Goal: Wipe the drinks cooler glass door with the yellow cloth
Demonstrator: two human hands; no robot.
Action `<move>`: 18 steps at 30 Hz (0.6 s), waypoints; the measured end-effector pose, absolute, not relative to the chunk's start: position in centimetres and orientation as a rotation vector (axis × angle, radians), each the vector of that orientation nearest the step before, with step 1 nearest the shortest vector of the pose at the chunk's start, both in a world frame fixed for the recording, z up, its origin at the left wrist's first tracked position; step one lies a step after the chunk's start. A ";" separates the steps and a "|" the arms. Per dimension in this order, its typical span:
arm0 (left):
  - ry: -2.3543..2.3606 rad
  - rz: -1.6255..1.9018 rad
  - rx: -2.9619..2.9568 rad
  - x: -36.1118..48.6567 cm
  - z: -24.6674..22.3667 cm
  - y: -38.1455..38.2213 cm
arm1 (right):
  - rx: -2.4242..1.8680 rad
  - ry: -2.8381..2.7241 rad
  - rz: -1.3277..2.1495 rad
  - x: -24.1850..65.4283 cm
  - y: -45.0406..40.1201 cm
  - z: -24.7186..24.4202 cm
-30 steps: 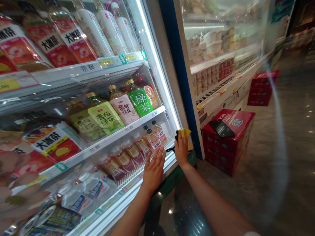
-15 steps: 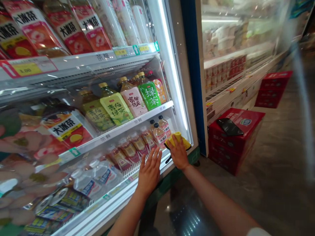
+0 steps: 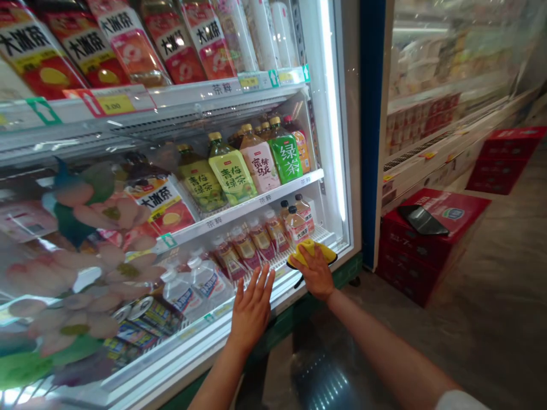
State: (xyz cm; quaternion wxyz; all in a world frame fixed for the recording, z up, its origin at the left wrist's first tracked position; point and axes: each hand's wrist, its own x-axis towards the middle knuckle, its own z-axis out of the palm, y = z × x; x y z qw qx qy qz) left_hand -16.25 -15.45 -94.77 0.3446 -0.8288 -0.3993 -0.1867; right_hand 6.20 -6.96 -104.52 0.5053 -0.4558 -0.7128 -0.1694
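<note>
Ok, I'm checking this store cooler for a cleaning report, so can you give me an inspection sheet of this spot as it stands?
Surface: glass door of a drinks cooler, with reflections across its left part.
Job's things: yellow cloth flat against the glass, low near the door's right edge.
Clutter: red cartons stacked on the floor right of the cooler, a flat black object on top.
Hands: right hand pressing the cloth; left hand open, fingers spread on the glass.
Cables: nothing clearly seen; a short dark strip below the cloth, cannot tell what.
Surroundings: bottled teas on shelves behind the glass, chilled display case to the right, polished floor.
</note>
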 end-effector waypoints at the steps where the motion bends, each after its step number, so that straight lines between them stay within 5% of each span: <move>1: -1.055 -0.494 -2.143 -16.6 -95.0 -15.7 | -1.102 -1.714 -0.416 6.7 -7.0 -105.0; 18: -1.184 -0.546 -2.049 -28.1 -95.0 -22.0 | -1.143 -1.582 -0.247 3.0 -9.7 -102.6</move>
